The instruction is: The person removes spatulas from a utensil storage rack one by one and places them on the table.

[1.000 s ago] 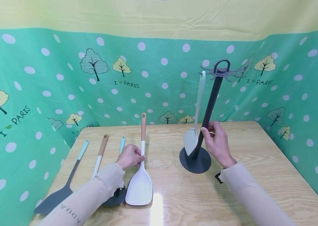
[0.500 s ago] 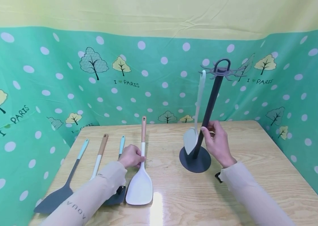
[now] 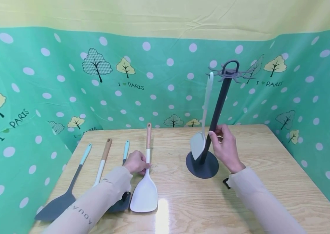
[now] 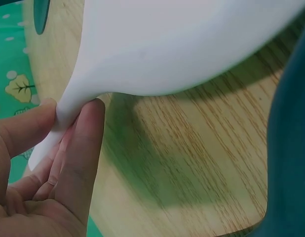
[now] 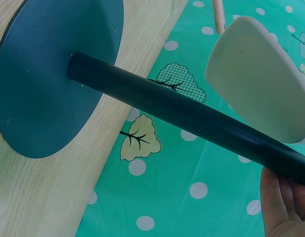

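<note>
My left hand (image 3: 136,162) pinches the shaft of a white spatula (image 3: 144,195) with a wooden handle end; its broad head points toward me. In the left wrist view, thumb and fingers press the shaft (image 4: 68,106) from both sides, and a shadow lies on the wood below. My right hand (image 3: 226,148) holds the dark pole (image 3: 219,107) of a utensil stand, whose round base (image 3: 194,169) is on the table. A pale green spatula (image 3: 198,144) hangs from one of the stand's hooks (image 3: 231,74), beside the pole on its left.
Left of my left hand lie a dark spatula (image 3: 57,206) with a mint handle and a utensil with a wooden handle (image 3: 106,150), its head hidden by my sleeve. A further mint handle (image 3: 126,149) is partly covered by my hand. Patterned green cloth (image 3: 159,97) hangs behind the table (image 3: 253,143).
The handle end of the white spatula has come slightly lower in the head view, while its head stays in about the same place. My right hand and the stand have barely moved.
</note>
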A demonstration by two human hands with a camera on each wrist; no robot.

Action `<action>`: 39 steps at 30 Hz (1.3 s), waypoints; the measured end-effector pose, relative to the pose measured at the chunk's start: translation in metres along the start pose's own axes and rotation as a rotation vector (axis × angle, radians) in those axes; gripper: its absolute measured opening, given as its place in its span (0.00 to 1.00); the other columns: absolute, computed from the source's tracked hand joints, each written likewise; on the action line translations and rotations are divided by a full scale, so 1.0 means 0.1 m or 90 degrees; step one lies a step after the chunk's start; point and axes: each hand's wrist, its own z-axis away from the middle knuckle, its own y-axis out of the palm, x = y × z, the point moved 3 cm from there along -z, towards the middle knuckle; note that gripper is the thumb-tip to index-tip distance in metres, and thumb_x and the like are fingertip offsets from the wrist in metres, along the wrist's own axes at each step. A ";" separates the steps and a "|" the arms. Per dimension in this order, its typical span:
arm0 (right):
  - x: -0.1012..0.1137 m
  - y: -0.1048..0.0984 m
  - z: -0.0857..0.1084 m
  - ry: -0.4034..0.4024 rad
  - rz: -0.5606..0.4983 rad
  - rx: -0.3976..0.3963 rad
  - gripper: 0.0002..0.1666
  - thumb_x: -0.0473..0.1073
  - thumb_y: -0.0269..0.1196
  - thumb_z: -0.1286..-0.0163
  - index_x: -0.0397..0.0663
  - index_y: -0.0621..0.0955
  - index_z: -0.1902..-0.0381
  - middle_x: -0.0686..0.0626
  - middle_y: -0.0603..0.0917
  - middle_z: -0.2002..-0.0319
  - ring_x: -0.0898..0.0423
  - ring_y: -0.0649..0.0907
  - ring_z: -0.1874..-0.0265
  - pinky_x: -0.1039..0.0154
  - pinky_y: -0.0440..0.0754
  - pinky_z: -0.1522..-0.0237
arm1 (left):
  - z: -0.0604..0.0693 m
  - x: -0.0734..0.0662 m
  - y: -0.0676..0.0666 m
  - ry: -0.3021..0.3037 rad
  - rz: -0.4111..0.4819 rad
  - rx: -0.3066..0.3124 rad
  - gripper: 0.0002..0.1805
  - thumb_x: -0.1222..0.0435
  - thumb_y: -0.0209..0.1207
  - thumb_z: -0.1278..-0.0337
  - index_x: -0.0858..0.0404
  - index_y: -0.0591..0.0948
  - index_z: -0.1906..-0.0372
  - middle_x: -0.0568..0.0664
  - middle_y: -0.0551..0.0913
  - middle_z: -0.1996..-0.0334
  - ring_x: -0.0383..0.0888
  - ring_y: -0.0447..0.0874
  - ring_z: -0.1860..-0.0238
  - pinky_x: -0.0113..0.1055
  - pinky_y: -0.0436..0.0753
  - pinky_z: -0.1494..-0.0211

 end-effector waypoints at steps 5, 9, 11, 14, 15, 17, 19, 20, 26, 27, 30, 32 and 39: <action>0.26 -0.05 0.02 0.000 0.006 0.006 0.08 0.31 0.57 0.31 0.30 0.72 0.57 0.39 0.79 0.65 0.47 0.83 0.65 0.59 0.83 0.60 | -0.02 0.01 0.02 -0.003 -0.017 -0.013 0.09 0.71 0.68 0.51 0.67 0.78 0.77 0.56 0.80 0.79 0.45 0.83 0.79 0.35 0.85 0.73; 0.31 -0.06 0.02 -0.001 0.004 0.007 0.08 0.30 0.57 0.32 0.29 0.72 0.58 0.39 0.79 0.66 0.46 0.83 0.65 0.55 0.84 0.61 | -0.04 0.02 0.04 -0.012 -0.025 -0.015 0.08 0.71 0.68 0.53 0.67 0.79 0.77 0.56 0.80 0.80 0.45 0.83 0.80 0.35 0.84 0.74; 0.31 -0.06 0.02 -0.003 0.000 0.007 0.08 0.30 0.57 0.32 0.30 0.72 0.58 0.39 0.79 0.66 0.46 0.83 0.65 0.52 0.83 0.61 | -0.05 0.01 0.06 -0.014 -0.031 -0.009 0.08 0.71 0.68 0.53 0.68 0.79 0.77 0.56 0.80 0.79 0.45 0.83 0.80 0.35 0.84 0.75; 0.30 -0.05 0.02 -0.003 -0.002 0.006 0.08 0.31 0.57 0.31 0.30 0.73 0.58 0.39 0.79 0.66 0.47 0.83 0.65 0.51 0.83 0.61 | -0.04 0.00 0.07 -0.017 -0.032 0.001 0.07 0.72 0.67 0.53 0.68 0.79 0.76 0.57 0.81 0.79 0.45 0.83 0.81 0.35 0.84 0.75; 0.30 -0.05 0.02 -0.003 -0.001 0.006 0.08 0.31 0.57 0.31 0.30 0.73 0.58 0.39 0.79 0.66 0.47 0.83 0.65 0.51 0.83 0.60 | -0.04 0.00 0.08 -0.017 -0.033 0.002 0.07 0.72 0.67 0.53 0.68 0.79 0.76 0.57 0.81 0.79 0.45 0.83 0.81 0.35 0.84 0.75; 0.30 -0.06 0.02 -0.006 0.003 0.006 0.08 0.30 0.57 0.32 0.30 0.73 0.58 0.39 0.79 0.66 0.46 0.83 0.65 0.51 0.83 0.60 | -0.04 0.00 0.09 -0.018 -0.034 0.004 0.07 0.72 0.67 0.53 0.68 0.79 0.76 0.57 0.81 0.79 0.45 0.83 0.81 0.35 0.84 0.75; 0.31 -0.06 0.02 -0.006 0.004 0.006 0.08 0.30 0.57 0.32 0.30 0.72 0.58 0.38 0.79 0.65 0.46 0.83 0.65 0.50 0.83 0.60 | -0.03 0.00 0.09 -0.017 -0.035 0.004 0.07 0.73 0.67 0.54 0.68 0.79 0.76 0.57 0.81 0.79 0.46 0.83 0.81 0.35 0.84 0.76; 0.30 -0.05 0.02 -0.006 0.003 0.006 0.08 0.30 0.57 0.32 0.30 0.72 0.58 0.38 0.79 0.65 0.46 0.83 0.65 0.50 0.83 0.60 | -0.03 0.00 0.09 -0.018 -0.037 0.004 0.07 0.73 0.67 0.54 0.68 0.78 0.76 0.57 0.81 0.79 0.46 0.83 0.81 0.35 0.84 0.76; 0.15 -0.02 0.00 -0.006 0.002 0.002 0.08 0.31 0.58 0.31 0.31 0.73 0.57 0.39 0.79 0.65 0.46 0.83 0.65 0.51 0.83 0.60 | -0.04 0.02 0.11 -0.023 -0.039 0.001 0.08 0.74 0.66 0.55 0.69 0.76 0.76 0.57 0.80 0.79 0.46 0.83 0.82 0.34 0.84 0.78; 0.09 -0.01 0.00 -0.005 0.002 0.003 0.09 0.32 0.58 0.31 0.31 0.73 0.57 0.39 0.79 0.65 0.47 0.83 0.65 0.51 0.83 0.61 | -0.04 0.02 0.11 -0.023 -0.040 0.002 0.08 0.74 0.66 0.55 0.69 0.76 0.76 0.57 0.80 0.79 0.46 0.83 0.82 0.34 0.84 0.78; -0.07 0.02 0.00 -0.001 -0.004 0.005 0.09 0.34 0.58 0.31 0.34 0.73 0.56 0.42 0.79 0.64 0.48 0.83 0.64 0.51 0.83 0.62 | -0.05 0.04 0.12 -0.029 -0.042 0.006 0.08 0.74 0.66 0.55 0.69 0.77 0.76 0.57 0.80 0.79 0.46 0.83 0.82 0.34 0.84 0.78; -0.11 0.02 0.00 0.002 -0.002 0.006 0.10 0.37 0.58 0.30 0.36 0.73 0.56 0.44 0.80 0.64 0.50 0.83 0.63 0.55 0.84 0.61 | -0.04 0.05 0.12 -0.027 -0.045 0.008 0.07 0.74 0.66 0.55 0.69 0.77 0.76 0.57 0.80 0.79 0.46 0.83 0.83 0.34 0.84 0.78; -0.12 0.01 0.00 0.000 -0.006 0.003 0.11 0.40 0.58 0.29 0.38 0.73 0.56 0.45 0.79 0.64 0.50 0.83 0.63 0.75 0.79 0.61 | -0.04 0.06 0.12 -0.033 -0.068 0.008 0.08 0.73 0.66 0.56 0.69 0.76 0.78 0.57 0.80 0.83 0.45 0.82 0.85 0.33 0.83 0.79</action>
